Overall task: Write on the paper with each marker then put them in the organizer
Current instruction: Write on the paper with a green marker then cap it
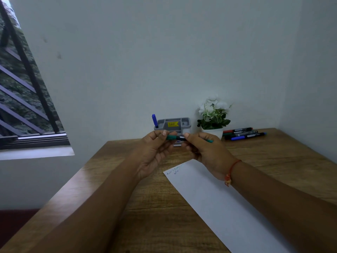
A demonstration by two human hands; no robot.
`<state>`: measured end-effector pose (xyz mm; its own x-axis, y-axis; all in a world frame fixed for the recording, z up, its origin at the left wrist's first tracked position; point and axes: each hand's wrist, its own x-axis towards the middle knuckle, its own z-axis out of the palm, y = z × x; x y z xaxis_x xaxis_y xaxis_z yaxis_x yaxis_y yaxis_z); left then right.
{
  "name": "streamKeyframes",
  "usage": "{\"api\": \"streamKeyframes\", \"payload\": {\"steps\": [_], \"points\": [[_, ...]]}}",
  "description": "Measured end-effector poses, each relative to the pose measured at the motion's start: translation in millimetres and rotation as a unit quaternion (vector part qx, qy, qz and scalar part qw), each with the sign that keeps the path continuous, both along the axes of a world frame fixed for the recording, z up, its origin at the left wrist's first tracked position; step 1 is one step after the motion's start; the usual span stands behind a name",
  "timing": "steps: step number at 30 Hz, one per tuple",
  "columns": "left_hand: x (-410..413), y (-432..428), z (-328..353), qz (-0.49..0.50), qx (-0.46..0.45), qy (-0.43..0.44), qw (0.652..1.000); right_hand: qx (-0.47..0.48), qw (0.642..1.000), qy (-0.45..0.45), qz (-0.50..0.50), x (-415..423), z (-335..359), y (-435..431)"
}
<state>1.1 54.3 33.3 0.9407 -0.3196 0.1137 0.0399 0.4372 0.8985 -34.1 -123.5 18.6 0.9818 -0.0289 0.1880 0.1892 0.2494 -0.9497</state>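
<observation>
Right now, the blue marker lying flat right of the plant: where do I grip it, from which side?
Pinch the blue marker mid-barrel, coming from above on its near side. It lies flat, pointing roughly left-right, as the front one of the row. Its near side faces open table, while the other markers crowd behind it.

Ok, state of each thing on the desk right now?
Green marker: held level above the desk, left hand on its cap end, right hand on the barrel.
Blue marker: standing in the organizer.
Loose markers: lying capped beside the plant pot.
Paper: flat, writing at its far corner.
</observation>
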Motion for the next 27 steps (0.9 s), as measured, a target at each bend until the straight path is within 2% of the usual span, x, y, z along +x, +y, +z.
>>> {"api": "streamKeyframes", "payload": {"steps": [4,6,7,8,9,11,13,15,18,21,27], "points": [[-5,-8,5,0.081,0.011,-0.035,0.996,0.032,0.998,0.039,0.032,2,6,-4],[-7,-8,14,0.168,0.033,-0.101,0.980,0.022,0.999,0.043,0.002,7,10,-10],[-7,-7,20,0.217,0.051,-0.140,0.965,-0.014,0.998,0.039,-0.037,10,9,-16],[-4,-4,28,0.267,0.071,-0.171,0.946,-0.090,0.992,0.025,-0.087,12,7,-22],[-1,-1,36,0.314,0.096,-0.196,0.924,-0.196,0.971,0.002,-0.137,15,2,-29],[10,4,53,0.395,0.156,-0.247,0.871,-0.387,0.903,-0.042,-0.182,18,-7,-39],[23,4,67,0.446,0.218,-0.289,0.818,-0.461,0.868,-0.049,-0.175,18,-11,-42],[37,1,76,0.465,0.259,-0.324,0.782,-0.503,0.845,-0.051,-0.174,20,-13,-40],[60,-1,76,0.462,0.299,-0.353,0.757,-0.562,0.807,-0.057,-0.171,23,-16,-38],[77,-2,68,0.447,0.365,-0.363,0.732,-0.597,0.786,-0.056,-0.151,23,-17,-39],[91,-6,46,0.415,0.399,-0.325,0.750,-0.631,0.761,-0.066,-0.137,19,-14,-37]]}}
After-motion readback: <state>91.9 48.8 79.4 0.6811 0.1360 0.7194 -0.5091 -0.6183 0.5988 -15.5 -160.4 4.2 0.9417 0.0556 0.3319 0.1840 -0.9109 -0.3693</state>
